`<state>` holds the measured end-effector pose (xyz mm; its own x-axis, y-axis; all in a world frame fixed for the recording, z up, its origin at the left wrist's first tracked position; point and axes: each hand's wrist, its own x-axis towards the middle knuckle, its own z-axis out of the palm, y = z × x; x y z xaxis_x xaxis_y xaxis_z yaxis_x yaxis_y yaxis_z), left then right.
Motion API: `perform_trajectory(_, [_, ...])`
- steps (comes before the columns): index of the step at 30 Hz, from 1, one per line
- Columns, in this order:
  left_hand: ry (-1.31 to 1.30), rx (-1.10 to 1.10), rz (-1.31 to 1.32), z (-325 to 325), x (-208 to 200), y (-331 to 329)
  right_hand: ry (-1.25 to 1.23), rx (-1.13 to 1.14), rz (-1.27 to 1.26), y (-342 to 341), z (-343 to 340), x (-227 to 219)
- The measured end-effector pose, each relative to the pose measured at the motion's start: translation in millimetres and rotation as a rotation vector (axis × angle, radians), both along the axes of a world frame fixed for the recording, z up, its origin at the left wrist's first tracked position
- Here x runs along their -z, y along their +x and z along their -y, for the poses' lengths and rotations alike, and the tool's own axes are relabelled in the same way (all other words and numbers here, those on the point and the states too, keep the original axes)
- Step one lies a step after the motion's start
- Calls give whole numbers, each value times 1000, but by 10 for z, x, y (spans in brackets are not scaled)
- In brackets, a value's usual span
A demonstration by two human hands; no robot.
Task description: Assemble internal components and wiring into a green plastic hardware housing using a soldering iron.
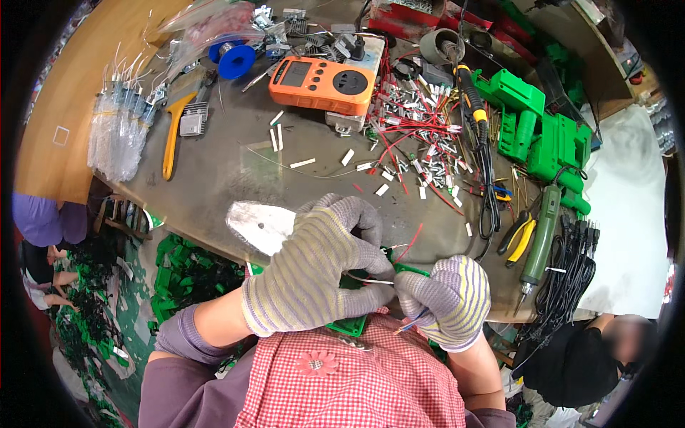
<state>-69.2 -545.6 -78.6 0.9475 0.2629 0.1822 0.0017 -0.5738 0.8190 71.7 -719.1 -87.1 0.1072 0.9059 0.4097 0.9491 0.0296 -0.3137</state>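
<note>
Both hands wear striped knit gloves and meet at the table's near edge. My left hand (317, 267) is closed, with thumb and fingertips pinching a thin white wire (378, 282). My right hand (448, 299) is closed too, pinching the wire's other end close by. Thin blue and brownish wire ends (409, 324) stick out below the right fingers. Under and between the hands a green plastic housing (349, 324) shows in part, mostly covered by the gloves. A short red wire (410, 242) rises just beyond the fingertips.
An orange power meter (321, 84) lies beyond the hands, beside a pile of red-wired small parts (421, 128). To the right are green tool housings (528, 125), a soldering iron (471, 96), pliers (519, 239), a green electric screwdriver (544, 235) and black cords (569, 274).
</note>
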Motion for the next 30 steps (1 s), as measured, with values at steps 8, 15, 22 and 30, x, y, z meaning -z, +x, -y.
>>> perform_trajectory(8, [14,-33,185,87,138,15,42,98,-266,-25,76,-6])
perform_trajectory(15, [138,-88,193,130,161,-4,-23,4,-601,-1,189,-186])
perform_trajectory(22, [152,-120,178,139,203,-10,-172,243,-706,-82,173,-292])
perform_trajectory(30, [131,-117,163,129,183,1,-104,76,-581,-48,151,-272])
